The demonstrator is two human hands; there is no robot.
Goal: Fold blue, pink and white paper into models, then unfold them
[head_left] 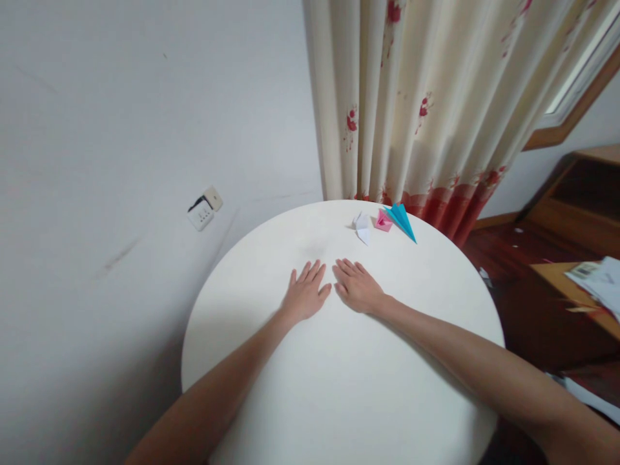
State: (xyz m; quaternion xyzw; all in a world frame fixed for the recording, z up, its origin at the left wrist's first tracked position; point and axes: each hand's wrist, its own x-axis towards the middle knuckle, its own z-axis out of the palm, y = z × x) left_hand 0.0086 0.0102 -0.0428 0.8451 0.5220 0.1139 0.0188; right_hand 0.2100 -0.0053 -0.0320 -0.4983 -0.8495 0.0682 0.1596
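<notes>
My left hand (306, 292) lies palm down on the round white table (310, 387), its fingers spread and nothing in it. Beside it, a small gap away, my right hand (357, 286) also rests flat on the tabletop, fingers stretched out and holding nothing. Beyond my right hand, toward the far edge, are three folded paper pieces. A white folded paper (361, 228) is on the left, a pink folded paper (383, 221) in the middle, and a blue paper plane (402, 221) on the right, pointing back toward me.
A cream curtain (416, 97) with red flowers hangs behind the table's far edge. To the left is a pale wall (145, 116) with a white socket (200, 214). Papers (600, 284) lie on a wooden surface (557, 274) at the right, above a dark red floor.
</notes>
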